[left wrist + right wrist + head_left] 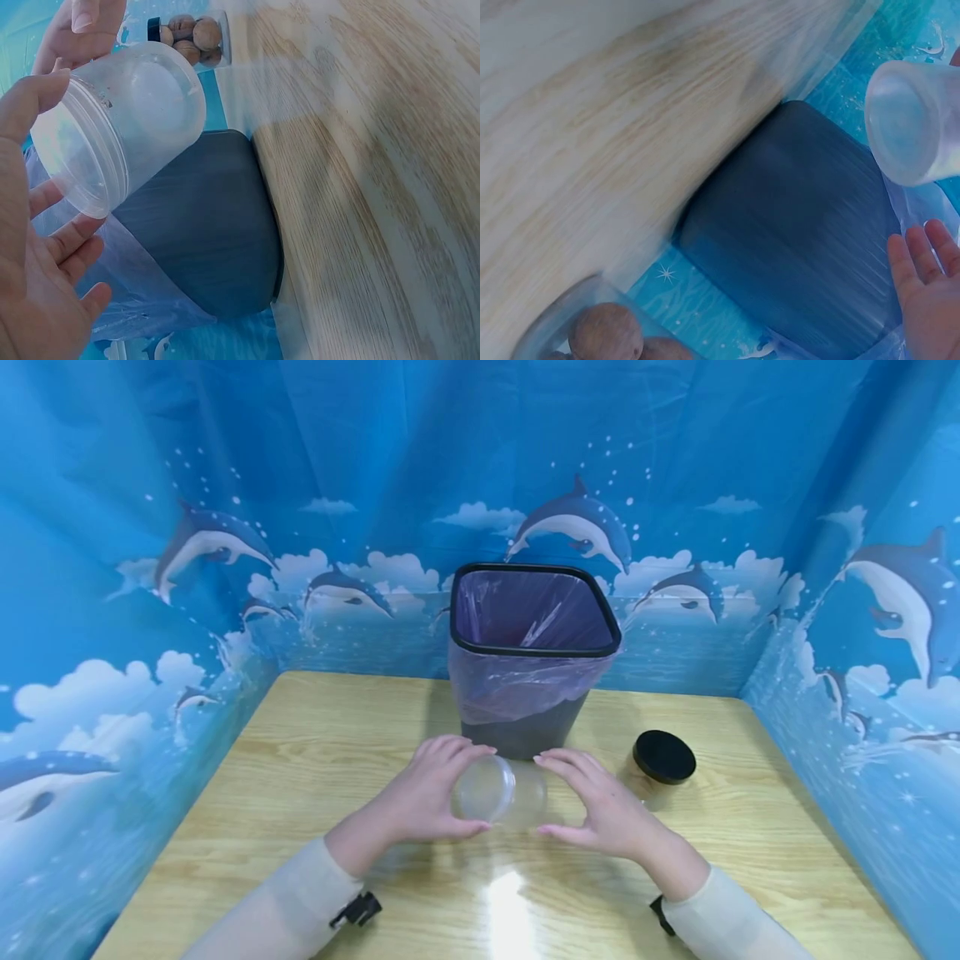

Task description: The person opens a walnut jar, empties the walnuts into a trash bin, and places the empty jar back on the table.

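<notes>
A clear, empty plastic jar (501, 792) lies on its side in the air between my two hands, just in front of the bin. My left hand (480, 789) grips its wide lid end, thumb on the rim and fingers curled beneath it, as the left wrist view shows on the jar (124, 127). My right hand (538, 795) is cupped at the base end with fairly straight fingers. In the right wrist view its fingers (926, 289) stand apart from the jar (915, 120). One fingertip (82, 19) lies at the base edge.
A dark bin (528, 647) lined with a purple bag stands behind the hands on the wooden table (262, 777). A second jar (660, 768) with a black lid holds walnuts (196, 34) at the right. Blue dolphin curtains wall three sides.
</notes>
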`<control>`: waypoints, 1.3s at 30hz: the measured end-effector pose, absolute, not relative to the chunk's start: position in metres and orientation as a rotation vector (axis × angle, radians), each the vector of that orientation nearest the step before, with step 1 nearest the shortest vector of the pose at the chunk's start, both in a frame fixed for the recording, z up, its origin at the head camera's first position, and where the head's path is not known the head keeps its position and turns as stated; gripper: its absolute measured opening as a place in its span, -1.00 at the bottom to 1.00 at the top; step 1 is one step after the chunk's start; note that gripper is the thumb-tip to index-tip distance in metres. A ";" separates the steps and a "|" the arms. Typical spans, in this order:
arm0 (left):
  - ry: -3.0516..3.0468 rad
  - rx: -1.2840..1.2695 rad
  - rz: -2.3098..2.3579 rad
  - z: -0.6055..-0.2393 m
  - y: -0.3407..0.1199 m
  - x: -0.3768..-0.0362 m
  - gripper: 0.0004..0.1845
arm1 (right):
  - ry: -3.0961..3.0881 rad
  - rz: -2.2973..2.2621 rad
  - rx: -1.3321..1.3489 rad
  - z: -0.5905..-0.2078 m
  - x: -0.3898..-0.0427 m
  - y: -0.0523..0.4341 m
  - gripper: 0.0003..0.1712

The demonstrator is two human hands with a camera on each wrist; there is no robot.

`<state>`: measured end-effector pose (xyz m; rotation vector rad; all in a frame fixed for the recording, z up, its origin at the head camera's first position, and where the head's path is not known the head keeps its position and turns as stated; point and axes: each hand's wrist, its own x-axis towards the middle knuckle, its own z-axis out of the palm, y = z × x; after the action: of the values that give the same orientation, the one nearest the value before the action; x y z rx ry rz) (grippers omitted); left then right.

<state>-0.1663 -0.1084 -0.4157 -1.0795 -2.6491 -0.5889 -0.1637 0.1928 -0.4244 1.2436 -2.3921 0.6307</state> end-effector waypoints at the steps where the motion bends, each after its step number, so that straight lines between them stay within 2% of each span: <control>1: -2.656 -1.073 -0.589 -0.415 -0.109 -0.166 0.02 | -2.388 0.627 1.238 -0.424 -0.163 0.194 -0.04; 13: -2.712 -0.982 -0.614 -0.418 -0.118 -0.168 0.01 | -2.422 0.584 1.183 -0.414 -0.159 0.209 -0.16; 30: -2.728 -0.877 -0.591 -0.419 -0.136 -0.172 -0.01 | -2.417 0.558 1.078 -0.403 -0.156 0.232 -0.22; 39: -2.747 -0.842 -0.579 -0.421 -0.141 -0.173 -0.02 | -2.471 0.589 0.983 -0.395 -0.153 0.250 -0.16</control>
<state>-0.1728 -0.1414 -0.4206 -0.8417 -2.7470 -0.5790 -0.1531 0.2497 -0.3953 0.9828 -2.4707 0.5887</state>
